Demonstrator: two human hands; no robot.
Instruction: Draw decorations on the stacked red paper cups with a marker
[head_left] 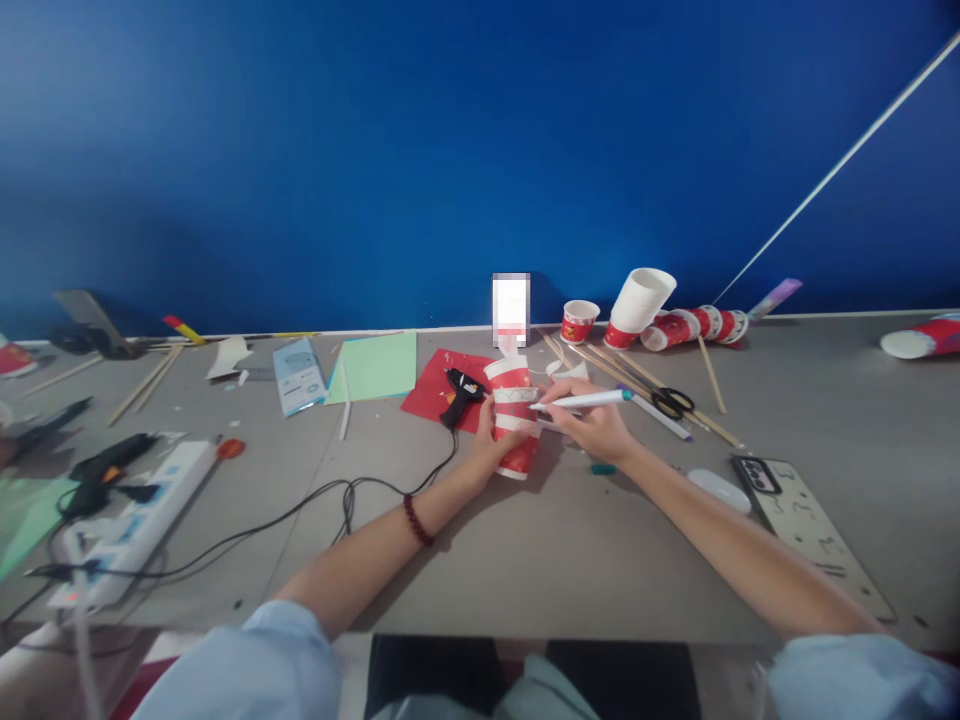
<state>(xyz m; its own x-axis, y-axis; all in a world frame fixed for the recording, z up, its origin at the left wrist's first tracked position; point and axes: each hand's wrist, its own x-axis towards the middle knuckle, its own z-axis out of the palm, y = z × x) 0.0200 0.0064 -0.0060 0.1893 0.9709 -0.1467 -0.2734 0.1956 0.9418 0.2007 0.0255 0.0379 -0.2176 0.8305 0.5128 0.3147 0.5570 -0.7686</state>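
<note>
My left hand [491,445] is wrapped round joined red-and-white paper cups [514,400], which tilt slightly above the middle of the table. A marker [589,399] with a white barrel and a teal end is pinched in my right hand [596,425]. Its tip points left and meets or nearly meets the side of the cups; I cannot tell which. A black glue gun [461,395] lies on red paper [427,395] just left of the cups. On the table below my right hand is a small teal cap [603,469].
Stacked paper cups [637,305], wooden sticks [622,370] and black scissors [673,402] are at the back right. A phone [814,530] lies at the right. Green paper [379,367], a power strip [150,520] and a second glue gun [112,470] are leftward. A black cable [300,500] crosses the table.
</note>
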